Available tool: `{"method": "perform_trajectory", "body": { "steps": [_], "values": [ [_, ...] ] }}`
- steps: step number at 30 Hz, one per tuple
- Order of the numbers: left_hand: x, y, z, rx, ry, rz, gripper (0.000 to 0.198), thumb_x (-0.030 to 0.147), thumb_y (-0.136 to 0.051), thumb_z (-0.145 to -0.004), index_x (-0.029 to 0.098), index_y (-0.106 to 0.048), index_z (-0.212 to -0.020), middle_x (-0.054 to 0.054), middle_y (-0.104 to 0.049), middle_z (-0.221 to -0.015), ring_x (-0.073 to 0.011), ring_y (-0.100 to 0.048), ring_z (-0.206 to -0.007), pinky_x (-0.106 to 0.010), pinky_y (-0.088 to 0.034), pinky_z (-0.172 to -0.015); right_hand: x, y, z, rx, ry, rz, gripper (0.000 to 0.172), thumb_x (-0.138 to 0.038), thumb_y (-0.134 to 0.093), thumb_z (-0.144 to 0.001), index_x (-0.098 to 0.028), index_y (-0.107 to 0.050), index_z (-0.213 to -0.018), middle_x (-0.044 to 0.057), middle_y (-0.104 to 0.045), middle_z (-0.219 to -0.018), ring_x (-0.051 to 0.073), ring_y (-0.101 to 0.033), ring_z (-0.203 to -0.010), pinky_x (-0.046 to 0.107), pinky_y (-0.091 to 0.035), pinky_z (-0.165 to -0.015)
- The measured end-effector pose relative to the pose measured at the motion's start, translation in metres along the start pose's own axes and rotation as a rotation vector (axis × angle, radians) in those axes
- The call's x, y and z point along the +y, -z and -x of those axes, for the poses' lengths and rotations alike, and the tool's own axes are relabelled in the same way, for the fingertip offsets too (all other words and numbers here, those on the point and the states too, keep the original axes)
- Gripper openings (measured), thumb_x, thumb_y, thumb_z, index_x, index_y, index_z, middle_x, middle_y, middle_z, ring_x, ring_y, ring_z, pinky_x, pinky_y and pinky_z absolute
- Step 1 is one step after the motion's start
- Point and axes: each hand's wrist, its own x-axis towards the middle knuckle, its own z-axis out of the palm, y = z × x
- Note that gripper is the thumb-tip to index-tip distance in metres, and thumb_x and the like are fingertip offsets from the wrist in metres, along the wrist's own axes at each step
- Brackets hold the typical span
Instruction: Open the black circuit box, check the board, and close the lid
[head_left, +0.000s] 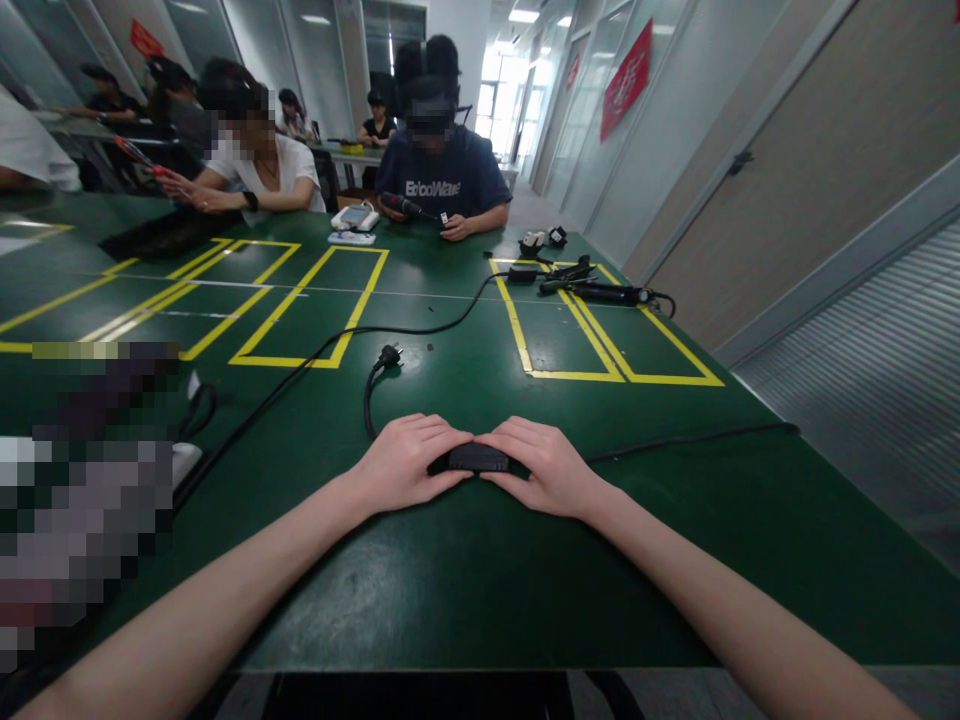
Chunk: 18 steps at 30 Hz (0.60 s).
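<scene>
A black power adapter (pixel 478 458), a small dark brick, lies at the green table's (pixel 480 590) near middle. My left hand (pixel 412 462) closes around its left end, fingers on the far side and thumb on the near side. The right end sits in my right hand (pixel 546 466) in the same way. The fingertips of both hands nearly meet over the brick, so its ends are hidden. Beyond my left hand a power plug (pixel 389 356) rests with its prongs pointing right, its cord running back under that hand. Another thin black cord (pixel 690 438) leads off from beside my right hand.
Yellow tape rectangles (pixel 307 310) mark the table. A long black cable (pixel 405 330) crosses it to a dark tool (pixel 607 292) at the far right. Blurred-out items (pixel 90 520) stand at the left. Across the table a person in a dark shirt (pixel 450 180) holds a tool.
</scene>
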Motion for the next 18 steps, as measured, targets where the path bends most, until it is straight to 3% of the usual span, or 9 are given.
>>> {"method": "perform_trajectory", "body": {
  "steps": [5,18],
  "values": [
    [0.0018,0.0008,-0.0007,-0.012,-0.007,-0.043,0.034,0.044,-0.052,-0.105,0.016,-0.069,-0.114,-0.007,-0.075,-0.089,-0.0201,-0.071,-0.08,-0.031,-0.052,-0.071,-0.0025,-0.0005,-0.0001,0.024,-0.023,-0.073,0.026,-0.03,-0.064,-0.1,-0.018,-0.064,-0.123,0.012,-0.076,-0.108,0.024,-0.072,-0.097,0.038,-0.061,-0.082],
    [0.0022,-0.0001,-0.0008,0.011,0.002,-0.024,0.036,0.045,-0.054,-0.103,0.016,-0.069,-0.118,-0.01,-0.077,-0.101,-0.0217,-0.074,-0.091,-0.034,-0.058,-0.08,-0.0025,-0.0016,-0.0003,0.07,0.004,-0.035,0.024,-0.029,-0.064,-0.098,-0.018,-0.068,-0.119,0.011,-0.077,-0.101,0.024,-0.073,-0.089,0.038,-0.062,-0.077]
  ]
}}
